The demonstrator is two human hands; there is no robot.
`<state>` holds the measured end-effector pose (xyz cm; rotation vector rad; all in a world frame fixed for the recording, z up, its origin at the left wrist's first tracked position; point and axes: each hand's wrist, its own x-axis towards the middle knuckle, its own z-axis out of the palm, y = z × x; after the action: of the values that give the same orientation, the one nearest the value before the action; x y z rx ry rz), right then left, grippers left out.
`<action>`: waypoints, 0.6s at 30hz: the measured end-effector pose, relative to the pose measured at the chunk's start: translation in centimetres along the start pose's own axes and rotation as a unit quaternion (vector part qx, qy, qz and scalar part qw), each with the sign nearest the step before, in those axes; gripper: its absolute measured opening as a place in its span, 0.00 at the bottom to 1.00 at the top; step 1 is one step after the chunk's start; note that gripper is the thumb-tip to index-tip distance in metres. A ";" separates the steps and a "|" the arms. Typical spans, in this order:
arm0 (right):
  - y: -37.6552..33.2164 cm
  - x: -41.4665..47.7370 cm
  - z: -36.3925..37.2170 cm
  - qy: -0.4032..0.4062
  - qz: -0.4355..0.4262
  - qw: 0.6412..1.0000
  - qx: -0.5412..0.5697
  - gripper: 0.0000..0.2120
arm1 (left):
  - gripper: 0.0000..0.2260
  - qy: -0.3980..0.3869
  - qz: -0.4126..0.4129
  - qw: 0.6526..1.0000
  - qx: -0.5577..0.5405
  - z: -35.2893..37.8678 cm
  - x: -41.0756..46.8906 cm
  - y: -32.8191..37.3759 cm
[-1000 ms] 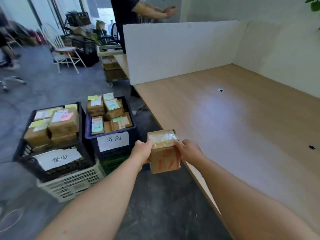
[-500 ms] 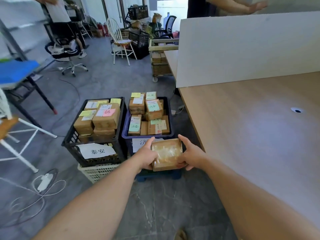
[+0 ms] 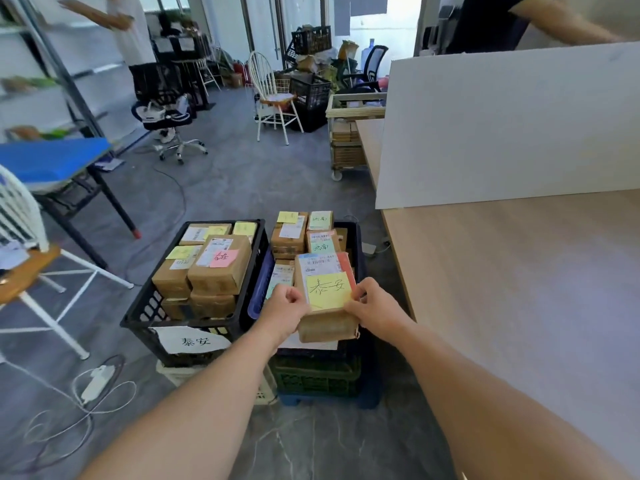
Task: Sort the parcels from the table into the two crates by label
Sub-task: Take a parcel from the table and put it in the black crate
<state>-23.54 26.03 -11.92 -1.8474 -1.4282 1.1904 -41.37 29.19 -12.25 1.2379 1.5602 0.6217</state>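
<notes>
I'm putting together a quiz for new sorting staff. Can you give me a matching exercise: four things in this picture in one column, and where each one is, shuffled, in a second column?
Things
1. parcel with the yellow note
2. pink note
3. power strip
4. white board

Places
A. on the floor
B. standing on the table
C. held between the left hand and the right hand
D. on the top parcel in the black crate

Pairs: 1-C, 2-D, 3-A, 4-B

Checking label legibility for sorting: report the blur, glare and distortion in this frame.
Head view: yellow note on the held parcel sharp and legible; head view, person at top left motion-blurred; back opening overexposed; wide-angle distortion leans the shelf post at left.
</notes>
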 end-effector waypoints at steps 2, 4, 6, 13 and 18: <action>-0.5 1.2 0.3 -0.005 -0.010 1.000 -0.002 0.11 | 0.10 0.005 0.009 1.000 0.017 -0.6 0.7 -0.1; -1.1 2.3 0.9 -0.016 -0.016 1.000 -0.005 0.16 | 0.14 0.007 0.017 1.000 0.019 -1.4 1.4 -0.3; -1.8 3.6 1.7 -0.027 -0.020 0.999 -0.017 0.21 | 0.17 0.007 0.026 0.999 0.024 -2.3 2.1 -0.6; -4.5 7.8 5.4 -0.019 -0.026 0.998 -0.053 0.35 | 0.23 0.003 0.036 0.996 0.076 -6.2 5.5 -1.6; -8.4 11.5 9.9 -0.005 -0.008 0.998 -0.067 0.46 | 0.34 0.010 0.027 0.998 0.048 -11.4 9.0 -2.2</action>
<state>-35.58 38.41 -13.64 -1.9172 -1.5605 1.1217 -52.40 38.84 -13.46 1.3534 1.5924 0.6010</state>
